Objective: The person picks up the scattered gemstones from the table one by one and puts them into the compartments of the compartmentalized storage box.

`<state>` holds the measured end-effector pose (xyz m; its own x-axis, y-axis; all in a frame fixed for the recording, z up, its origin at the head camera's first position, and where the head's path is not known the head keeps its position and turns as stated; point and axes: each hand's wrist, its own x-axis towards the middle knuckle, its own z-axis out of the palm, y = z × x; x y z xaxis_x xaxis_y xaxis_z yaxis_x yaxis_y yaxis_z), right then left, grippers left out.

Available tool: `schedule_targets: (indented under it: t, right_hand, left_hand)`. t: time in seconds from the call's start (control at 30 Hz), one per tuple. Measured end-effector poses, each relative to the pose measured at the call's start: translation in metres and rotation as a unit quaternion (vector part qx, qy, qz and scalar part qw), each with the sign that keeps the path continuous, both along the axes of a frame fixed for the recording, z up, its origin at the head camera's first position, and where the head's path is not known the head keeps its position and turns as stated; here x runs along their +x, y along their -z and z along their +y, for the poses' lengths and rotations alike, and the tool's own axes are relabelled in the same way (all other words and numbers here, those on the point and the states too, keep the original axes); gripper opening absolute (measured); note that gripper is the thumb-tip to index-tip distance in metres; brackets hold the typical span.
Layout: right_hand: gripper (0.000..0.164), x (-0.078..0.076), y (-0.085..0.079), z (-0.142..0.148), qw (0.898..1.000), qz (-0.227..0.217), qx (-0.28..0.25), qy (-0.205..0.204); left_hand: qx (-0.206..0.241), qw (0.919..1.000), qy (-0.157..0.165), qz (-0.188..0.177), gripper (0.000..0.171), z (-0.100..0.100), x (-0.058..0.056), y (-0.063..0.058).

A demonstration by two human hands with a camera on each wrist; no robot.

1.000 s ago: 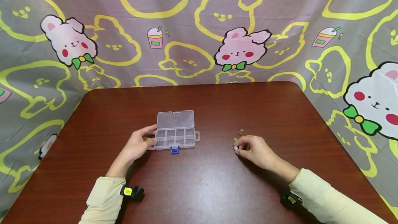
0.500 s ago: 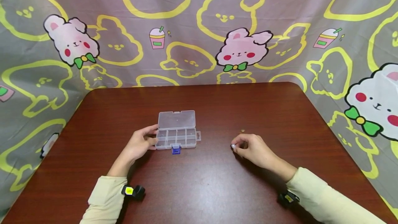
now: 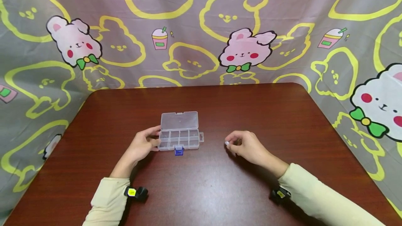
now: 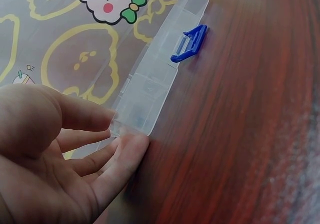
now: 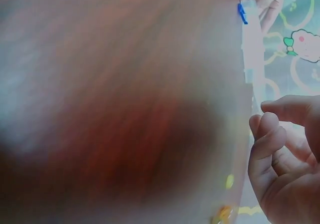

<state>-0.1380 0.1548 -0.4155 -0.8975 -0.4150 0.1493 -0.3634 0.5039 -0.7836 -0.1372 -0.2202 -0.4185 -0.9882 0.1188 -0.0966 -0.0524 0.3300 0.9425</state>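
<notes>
A clear plastic compartment box [image 3: 185, 147] stands with its lid [image 3: 179, 120] raised at the back and its blue latch [image 3: 179, 151] hanging in front. Thumb and fingers of my left hand [image 3: 142, 146] grip its left end, which the left wrist view shows up close. To the right of the box, my right hand [image 3: 246, 145] pinches a small whitish bead [image 3: 227, 143] between thumb and fingertips. The bead itself cannot be made out in the right wrist view. Below that hand there lie a yellow bead [image 5: 229, 181] and an orange-brown one [image 5: 223, 214], both hidden in the head view.
The box and both forearms are on or over a dark red-brown wooden table [image 3: 194, 191]. A patterned curtain [image 3: 188, 27] hangs along its back and sides. A black wrist camera [image 3: 280, 194] sits below the right sleeve, another [image 3: 138, 193] beside the left.
My right hand has moved left toward the box, carrying the whitish bead away from the other beads, which it now hides. The left hand keeps its grip on the box.
</notes>
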Motion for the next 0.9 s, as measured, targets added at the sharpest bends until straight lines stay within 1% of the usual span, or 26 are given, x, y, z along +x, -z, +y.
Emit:
schedule_targets:
  t: [0.13, 0.37, 0.5, 0.9]
  right_hand:
    - [0.011, -0.005, -0.004, -0.012, 1.000, 0.003, -0.003, 0.001]
    - [0.011, -0.010, -0.009, -0.031, 1.000, 0.001, 0.009, 0.010]
    - [0.011, -0.013, -0.011, -0.042, 1.000, 0.000, -0.004, 0.002]
    - [0.011, -0.023, -0.011, -0.070, 0.999, -0.003, -0.031, -0.010]
  left_hand:
    - [-0.001, 1.0000, -0.001, 0.002, 0.055, -0.001, 0.000, 0.000]
    - [-0.005, 1.0000, 0.001, 0.000, 0.055, 0.000, 0.001, 0.000]
    - [-0.010, 0.9999, 0.000, -0.001, 0.055, 0.001, 0.001, -0.001]
    - [-0.005, 1.0000, 0.000, -0.002, 0.054, 0.000, 0.002, -0.001]
